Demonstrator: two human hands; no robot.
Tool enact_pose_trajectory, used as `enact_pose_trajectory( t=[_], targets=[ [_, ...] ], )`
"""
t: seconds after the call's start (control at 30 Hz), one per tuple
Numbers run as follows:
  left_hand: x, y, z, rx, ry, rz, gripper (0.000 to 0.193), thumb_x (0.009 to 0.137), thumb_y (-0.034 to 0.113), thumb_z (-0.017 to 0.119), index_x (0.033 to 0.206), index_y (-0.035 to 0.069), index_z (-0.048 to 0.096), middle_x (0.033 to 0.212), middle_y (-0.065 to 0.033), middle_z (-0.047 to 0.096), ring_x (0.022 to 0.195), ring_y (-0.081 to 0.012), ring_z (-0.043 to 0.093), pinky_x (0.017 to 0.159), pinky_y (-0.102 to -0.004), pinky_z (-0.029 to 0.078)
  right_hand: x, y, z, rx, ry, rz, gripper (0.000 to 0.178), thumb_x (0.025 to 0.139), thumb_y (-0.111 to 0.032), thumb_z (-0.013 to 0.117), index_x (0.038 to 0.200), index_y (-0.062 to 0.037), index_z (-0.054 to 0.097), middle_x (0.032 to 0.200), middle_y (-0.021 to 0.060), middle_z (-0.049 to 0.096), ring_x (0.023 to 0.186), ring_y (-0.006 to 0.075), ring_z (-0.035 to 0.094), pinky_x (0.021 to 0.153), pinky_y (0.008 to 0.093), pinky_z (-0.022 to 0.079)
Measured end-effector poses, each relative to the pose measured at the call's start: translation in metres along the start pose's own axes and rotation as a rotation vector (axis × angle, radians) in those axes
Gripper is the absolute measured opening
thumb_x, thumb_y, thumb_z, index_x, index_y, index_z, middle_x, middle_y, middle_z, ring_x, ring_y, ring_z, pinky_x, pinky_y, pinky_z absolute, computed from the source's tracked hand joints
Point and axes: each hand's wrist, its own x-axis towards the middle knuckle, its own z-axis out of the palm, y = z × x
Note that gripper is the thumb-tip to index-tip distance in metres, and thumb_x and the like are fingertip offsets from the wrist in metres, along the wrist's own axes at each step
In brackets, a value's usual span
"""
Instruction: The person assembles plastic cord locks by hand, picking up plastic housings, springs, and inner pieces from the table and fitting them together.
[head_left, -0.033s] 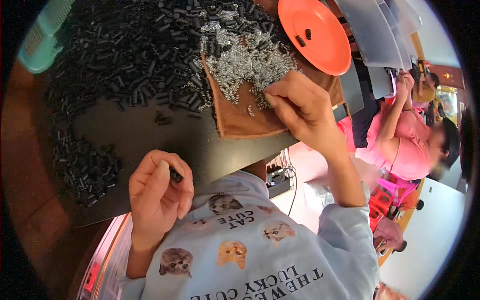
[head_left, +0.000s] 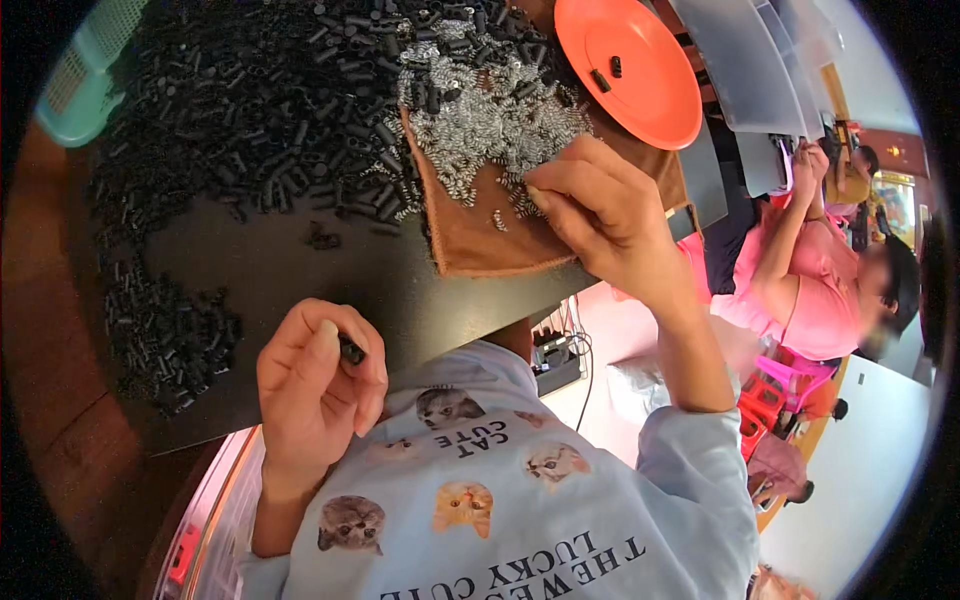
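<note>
Between the thumb and fingers of my left hand (head_left: 318, 385) is a small black plastic tube-shaped part (head_left: 351, 350), held just off the near table edge. My right hand (head_left: 605, 210) is closed in a pinch at the near edge of a heap of small silver coil springs (head_left: 480, 125); whatever sits between its fingertips is too small to make out. The springs lie on a brown cloth (head_left: 490, 250), with one loose spring (head_left: 499, 220) apart from the heap. A large pile of black plastic parts (head_left: 260, 130) spreads left of the springs.
A smaller pile of fine black pieces (head_left: 165, 335) lies at the left of the dark table (head_left: 330, 280). An orange plate (head_left: 650, 110) at the far right bears two black parts. Beyond it are translucent bins (head_left: 750, 70). A green basket (head_left: 75, 115) stands far left; a person in pink (head_left: 815, 290) sits at right.
</note>
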Motion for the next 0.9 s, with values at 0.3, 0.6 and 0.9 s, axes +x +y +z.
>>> enact_pose_trajectory(
  t=[0.3, 0.6, 0.9],
  targets=[
    [0.001, -0.004, 0.003, -0.012, 0.022, 0.0, 0.024, 0.103, 0.02, 0.04, 0.095, 0.0, 0.05, 0.078, -0.0145, 0.057, 0.049, -0.0108, 0.047, 0.04, -0.0213, 0.036, 0.024, 0.001, -0.008, -0.342, -0.333, -0.122, 0.023, 0.075, -0.003, 0.067, 0.097, -0.0038, 0.063, 0.083, 0.0095, 0.051, 0.068, 0.0281, 0.057, 0.058, 0.0388, 0.046],
    [0.005, -0.005, 0.004, 0.016, 0.026, -0.003, 0.023, 0.103, 0.02, 0.04, 0.094, 0.0, 0.05, 0.077, -0.0136, 0.056, 0.049, -0.0101, 0.046, 0.039, -0.0209, 0.035, 0.037, -0.004, -0.002, -0.467, -0.354, -0.254, 0.009, 0.079, -0.011, 0.059, 0.082, -0.0024, 0.058, 0.081, 0.0111, 0.055, 0.067, 0.029, 0.064, 0.053, 0.0391, 0.051],
    [0.006, -0.005, 0.001, 0.01, 0.071, -0.002, 0.024, 0.103, 0.022, 0.04, 0.095, 0.001, 0.048, 0.077, -0.0128, 0.055, 0.049, -0.0101, 0.046, 0.038, -0.0205, 0.034, 0.037, 0.008, 0.001, 0.048, -0.206, -0.149, 0.011, 0.078, -0.004, 0.058, 0.084, 0.0011, 0.051, 0.077, 0.0169, 0.054, 0.071, 0.0386, 0.057, 0.064, 0.0434, 0.047]
  ],
)
